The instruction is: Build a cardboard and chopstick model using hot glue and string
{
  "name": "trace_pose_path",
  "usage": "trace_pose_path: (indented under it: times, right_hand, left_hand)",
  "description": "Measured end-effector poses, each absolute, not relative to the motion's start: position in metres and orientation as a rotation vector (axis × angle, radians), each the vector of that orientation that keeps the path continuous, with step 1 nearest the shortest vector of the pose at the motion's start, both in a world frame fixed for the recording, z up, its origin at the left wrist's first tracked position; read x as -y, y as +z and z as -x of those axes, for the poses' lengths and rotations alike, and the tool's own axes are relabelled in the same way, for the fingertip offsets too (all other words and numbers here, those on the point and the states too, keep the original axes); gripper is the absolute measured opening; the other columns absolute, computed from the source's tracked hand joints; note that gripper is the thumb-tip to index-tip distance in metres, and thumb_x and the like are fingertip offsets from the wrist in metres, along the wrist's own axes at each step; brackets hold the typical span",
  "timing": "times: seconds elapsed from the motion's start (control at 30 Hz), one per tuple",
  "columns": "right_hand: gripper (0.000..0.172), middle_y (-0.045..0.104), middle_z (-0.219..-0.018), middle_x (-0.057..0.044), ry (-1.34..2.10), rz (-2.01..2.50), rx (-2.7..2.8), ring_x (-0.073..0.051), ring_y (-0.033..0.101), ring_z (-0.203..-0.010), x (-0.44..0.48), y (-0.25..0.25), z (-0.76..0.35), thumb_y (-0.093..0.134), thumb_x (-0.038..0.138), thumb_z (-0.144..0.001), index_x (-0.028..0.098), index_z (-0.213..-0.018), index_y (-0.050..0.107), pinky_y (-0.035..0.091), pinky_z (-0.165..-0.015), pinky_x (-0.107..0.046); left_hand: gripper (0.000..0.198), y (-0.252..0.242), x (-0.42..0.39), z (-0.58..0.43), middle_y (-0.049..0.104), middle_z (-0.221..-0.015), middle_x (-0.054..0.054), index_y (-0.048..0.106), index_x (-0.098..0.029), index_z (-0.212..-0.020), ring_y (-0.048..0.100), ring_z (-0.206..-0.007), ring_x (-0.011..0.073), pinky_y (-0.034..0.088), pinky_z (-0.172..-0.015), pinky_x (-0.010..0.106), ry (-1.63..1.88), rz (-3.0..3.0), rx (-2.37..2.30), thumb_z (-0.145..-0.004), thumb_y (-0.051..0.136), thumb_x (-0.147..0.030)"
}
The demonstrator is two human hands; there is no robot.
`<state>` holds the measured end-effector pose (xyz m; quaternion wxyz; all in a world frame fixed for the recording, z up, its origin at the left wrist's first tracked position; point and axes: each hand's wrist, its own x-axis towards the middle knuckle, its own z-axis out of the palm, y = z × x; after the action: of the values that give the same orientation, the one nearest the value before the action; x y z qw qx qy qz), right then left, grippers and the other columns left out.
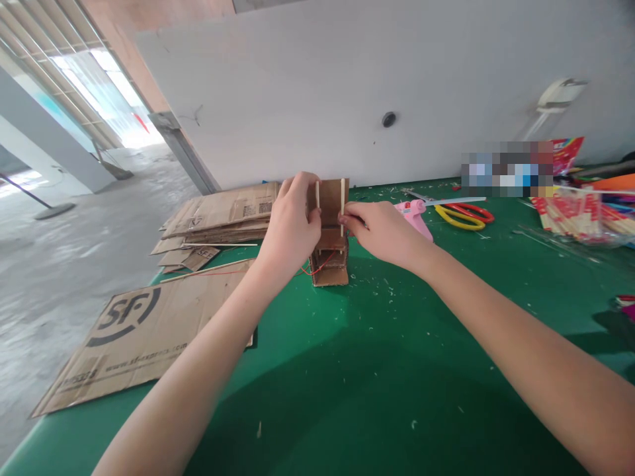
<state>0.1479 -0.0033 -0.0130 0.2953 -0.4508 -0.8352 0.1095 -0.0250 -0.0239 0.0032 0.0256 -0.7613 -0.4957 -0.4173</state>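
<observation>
A small upright cardboard structure (331, 276) stands on the green table, with shelf-like layers low down and a taller panel (330, 195) behind. Two pale wooden sticks run up its sides, a left stick (317, 193) and a right stick (342, 192). My left hand (296, 215) is closed round the structure's upper left side, its thumb by the left stick. Thumb and fingers of my right hand (374, 225) pinch the right stick against the edge. A red wire (312, 272) loops out from the lower shelves.
Flattened cardboard (173, 324) and a stack of cardboard (223, 211) lie left. A pink glue gun (414, 215), scissors with yellow and red handles (461, 217) and packaged sticks (570, 215) lie right. Scraps dot the green table (377, 370); a white wall (322, 99) rises behind.
</observation>
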Motion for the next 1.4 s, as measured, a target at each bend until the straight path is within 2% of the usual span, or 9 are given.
trace_pose_path:
  times: [0.37,0.77,1.4]
  right_hand:
    - [0.027,0.057,-0.066,-0.002,0.316,1.192,2.207,-0.013,0.044,-0.059,0.0032,-0.0139,-0.1471,0.044,0.026,-0.095,0.019,-0.070,0.053,0.029,-0.060,-0.028]
    - [0.029,0.052,-0.062,0.001,0.348,1.129,2.191,-0.012,0.045,-0.057,0.0018,-0.0174,-0.1479,0.045,0.027,-0.095,0.019,-0.068,0.050,0.030,-0.060,-0.027]
    - [0.029,0.052,-0.062,0.000,0.340,1.111,2.201,-0.013,0.045,-0.058,0.0026,-0.0183,-0.1501,0.045,0.027,-0.095,0.020,-0.067,0.049,0.029,-0.061,-0.028]
  left_hand:
    - [0.037,0.0023,0.0242,0.0242,0.059,-0.109,0.009,0.050,-0.023,-0.106,0.056,-0.104,0.0256,0.048,-0.093,0.046,-1.282,2.344,1.550,-0.075,0.048,-0.001]
    - [0.034,0.0029,0.0226,0.0251,0.059,-0.103,0.008,0.050,-0.023,-0.101,0.057,-0.096,0.0224,0.051,-0.086,0.041,-1.278,2.341,1.537,-0.075,0.049,-0.002]
    - [0.039,0.0017,0.0239,0.0251,0.060,-0.109,0.007,0.051,-0.025,-0.110,0.057,-0.102,0.0239,0.050,-0.091,0.042,-1.249,2.336,1.524,-0.077,0.049,-0.003]
